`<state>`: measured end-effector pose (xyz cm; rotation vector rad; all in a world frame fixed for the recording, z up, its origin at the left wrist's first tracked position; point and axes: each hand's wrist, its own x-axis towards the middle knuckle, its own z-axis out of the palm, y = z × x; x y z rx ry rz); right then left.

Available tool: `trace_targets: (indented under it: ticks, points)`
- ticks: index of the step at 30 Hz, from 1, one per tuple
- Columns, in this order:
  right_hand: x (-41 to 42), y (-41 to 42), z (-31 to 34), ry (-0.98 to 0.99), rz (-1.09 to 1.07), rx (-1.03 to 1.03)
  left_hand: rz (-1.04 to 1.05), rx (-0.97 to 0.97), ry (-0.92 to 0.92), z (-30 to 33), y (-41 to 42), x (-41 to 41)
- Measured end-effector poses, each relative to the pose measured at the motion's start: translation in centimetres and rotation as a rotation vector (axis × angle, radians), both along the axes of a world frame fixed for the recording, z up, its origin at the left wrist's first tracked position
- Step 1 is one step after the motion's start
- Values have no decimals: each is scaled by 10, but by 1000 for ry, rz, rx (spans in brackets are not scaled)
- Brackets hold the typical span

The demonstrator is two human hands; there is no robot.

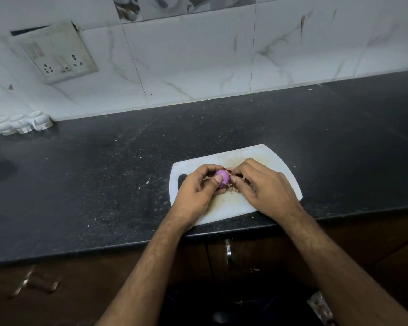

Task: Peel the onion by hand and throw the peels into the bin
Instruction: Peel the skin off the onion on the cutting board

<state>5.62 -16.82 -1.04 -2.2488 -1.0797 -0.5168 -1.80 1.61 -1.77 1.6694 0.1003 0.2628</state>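
Just right of the frame's centre, 1 small round purple onion [222,178], its skin mostly off, sits between 2 bare hands above a white plastic cutting board [233,208]; the left hand [197,188] curls round it from the left, thumb pressed across its front and fingers arched over the top; the right hand [262,184] comes in from the right, its fingertips bunched against the onion's right side, pinching at brownish dry peel [234,188] there, though exactly how much it holds I cannot tell; a few scraps of that peel lie on the board under the hands. The board rests at the near edge of a black speckled stone counter [104,172]; 3 small white ceramic cups [21,124] stand upside down at the left edge of the frame against the marbled white wall tiles [186,62]; 1 white switch and socket plate [57,55] hangs crooked in the upper left.
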Motion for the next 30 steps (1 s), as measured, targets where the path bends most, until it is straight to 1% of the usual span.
trace_targets:
  ticks: [3,8,14,21,26,30]
  points:
    - [0,1,1,-8,-37,0,-13,34,9,1,0,-1]
    - [0,1,3,20,-82,4,-52,19,21,2,1,-2]
    - [3,2,2,65,-159,-3,-94,-21,19,4,-1,-4]
    - [9,6,0,163,-239,-75,-69,-81,-22,5,0,-5]
    - [11,5,-3,186,-189,-106,-43,-66,-45,5,1,-4]
    - [8,4,-4,167,-82,-46,-42,-96,-24,6,0,-5]
